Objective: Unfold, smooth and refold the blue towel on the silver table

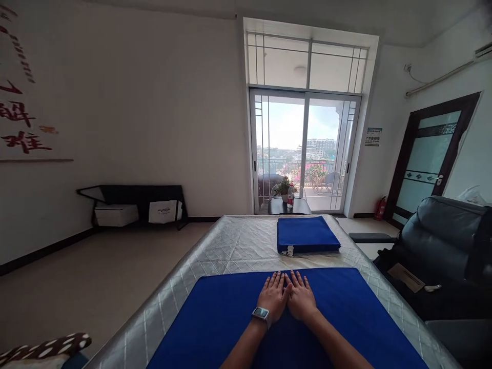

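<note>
My left hand lies flat, palm down, near the far edge of a blue cloth spread over the table. A smartwatch is on that wrist. Right beside it, my right hand also rests flat on the cloth with its fingers stretched forward. The two hands touch or nearly touch at the thumbs, and neither holds anything. Beyond the fingertips sits a folded stack of blue cloth, with a small white tag at its near edge.
A silver quilted cover drapes the table. Behind it stand a small chair, a plant and a bottle. At right is a black leather chair; at left, a low black rack holds white boxes. A fire extinguisher stands near the door.
</note>
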{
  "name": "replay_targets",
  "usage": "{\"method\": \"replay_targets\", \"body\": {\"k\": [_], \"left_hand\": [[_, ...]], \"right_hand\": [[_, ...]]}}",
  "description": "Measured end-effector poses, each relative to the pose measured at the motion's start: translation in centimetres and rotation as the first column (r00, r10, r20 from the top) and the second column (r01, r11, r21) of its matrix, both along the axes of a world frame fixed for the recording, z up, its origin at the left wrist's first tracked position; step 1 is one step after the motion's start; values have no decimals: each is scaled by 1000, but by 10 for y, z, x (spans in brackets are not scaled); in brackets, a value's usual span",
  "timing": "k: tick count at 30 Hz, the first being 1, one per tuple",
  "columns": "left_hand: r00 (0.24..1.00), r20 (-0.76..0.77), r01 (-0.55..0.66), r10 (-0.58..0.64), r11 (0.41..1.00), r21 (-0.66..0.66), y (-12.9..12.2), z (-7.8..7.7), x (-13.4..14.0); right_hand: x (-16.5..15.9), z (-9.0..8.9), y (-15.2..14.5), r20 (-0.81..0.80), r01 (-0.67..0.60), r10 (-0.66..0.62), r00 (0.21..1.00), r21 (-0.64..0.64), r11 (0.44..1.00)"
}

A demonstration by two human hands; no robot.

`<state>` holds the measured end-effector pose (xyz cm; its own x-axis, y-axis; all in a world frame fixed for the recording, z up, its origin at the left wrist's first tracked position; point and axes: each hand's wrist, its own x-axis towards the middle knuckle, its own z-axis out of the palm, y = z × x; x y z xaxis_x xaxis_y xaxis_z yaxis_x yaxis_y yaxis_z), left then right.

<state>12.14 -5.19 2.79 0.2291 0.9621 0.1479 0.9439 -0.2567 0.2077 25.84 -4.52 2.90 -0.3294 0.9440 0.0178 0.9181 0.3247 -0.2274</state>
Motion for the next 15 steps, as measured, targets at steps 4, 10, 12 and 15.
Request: {"method": "replay_targets", "body": {"k": [4, 10, 12, 15], "left_hand": [[1000, -11, 3, -4, 1000, -23, -1, 5, -3], [997, -53, -63, 62, 998, -24, -2, 0, -38], [989, -95, -120, 116, 992, -44, -2, 0, -65], [969, -165, -200, 185, 976, -82, -5, 5, -114]], "right_hand": [[-1, 4, -1, -22, 18, -19, 1000, -28, 999], [23, 8, 4, -31, 93, -94, 995, -26, 995], [37, 9, 7, -20, 128, -129, 991, -23, 991], [54, 7, 13, -11, 173, -173, 985, -10, 985]]}}
